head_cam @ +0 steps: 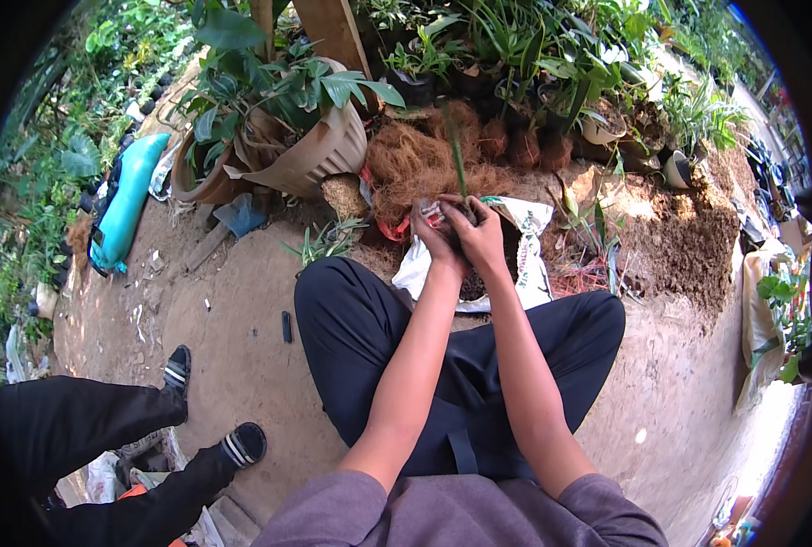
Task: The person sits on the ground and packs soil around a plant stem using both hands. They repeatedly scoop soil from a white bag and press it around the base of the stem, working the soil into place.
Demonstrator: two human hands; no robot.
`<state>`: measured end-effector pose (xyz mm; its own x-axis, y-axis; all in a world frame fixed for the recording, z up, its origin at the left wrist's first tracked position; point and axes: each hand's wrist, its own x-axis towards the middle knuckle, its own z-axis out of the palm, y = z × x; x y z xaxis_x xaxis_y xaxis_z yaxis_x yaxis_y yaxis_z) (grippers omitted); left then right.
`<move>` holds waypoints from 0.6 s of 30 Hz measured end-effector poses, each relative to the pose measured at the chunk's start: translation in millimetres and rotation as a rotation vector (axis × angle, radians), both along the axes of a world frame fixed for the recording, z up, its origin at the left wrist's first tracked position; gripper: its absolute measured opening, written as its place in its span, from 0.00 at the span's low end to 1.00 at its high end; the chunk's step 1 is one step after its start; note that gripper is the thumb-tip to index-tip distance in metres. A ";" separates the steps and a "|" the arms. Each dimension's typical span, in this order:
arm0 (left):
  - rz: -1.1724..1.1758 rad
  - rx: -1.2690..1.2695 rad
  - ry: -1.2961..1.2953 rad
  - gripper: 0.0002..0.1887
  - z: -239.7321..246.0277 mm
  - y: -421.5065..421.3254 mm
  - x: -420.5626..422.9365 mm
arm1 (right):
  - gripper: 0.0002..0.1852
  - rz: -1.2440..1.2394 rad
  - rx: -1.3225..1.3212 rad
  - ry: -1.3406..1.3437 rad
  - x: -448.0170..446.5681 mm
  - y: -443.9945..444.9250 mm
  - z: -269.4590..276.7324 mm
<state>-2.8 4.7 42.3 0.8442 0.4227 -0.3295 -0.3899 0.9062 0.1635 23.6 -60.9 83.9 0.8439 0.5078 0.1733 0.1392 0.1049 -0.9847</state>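
Note:
My left hand (438,239) is cupped around the base of a small plant with a long, narrow green leaf (455,147). Against its other side, my right hand (482,229) grips the same base, with thumb and fingers close to the stem. Fingers mostly hide the dark lump at the plant's foot. A small clear and red object (434,217) shows at my left fingers; I cannot tell what it is. Below both hands lies an opened white sack (534,263) with dark potting soil (473,288) in it.
A heap of brown coconut fibre (409,154) lies beyond my hands, near fibre-wrapped root balls (524,147). Large planter (330,154) and blue-bladed tool (241,215) stand left; loose soil (686,239) is piled right. Another person's slippered foot (244,444) is at lower left.

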 end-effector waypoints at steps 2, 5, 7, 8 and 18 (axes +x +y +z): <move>0.067 0.049 0.046 0.40 -1.3 0.1 -2.7 | 0.13 0.054 0.002 0.103 -4.3 2.4 -6.8; 0.237 -0.076 0.120 0.38 3.6 6.5 -10.5 | 0.15 0.062 0.025 0.205 -14.1 6.0 -17.8; 0.399 0.036 0.234 0.34 7.6 3.9 -12.5 | 0.15 0.082 0.014 0.270 -16.0 11.0 -21.7; 0.430 0.076 0.243 0.33 8.6 3.1 -12.9 | 0.15 0.100 0.021 0.254 -15.9 10.3 -22.6; 0.297 0.108 0.295 0.29 -10.6 -6.2 -7.3 | 0.14 0.047 0.064 0.355 -12.1 1.8 -38.0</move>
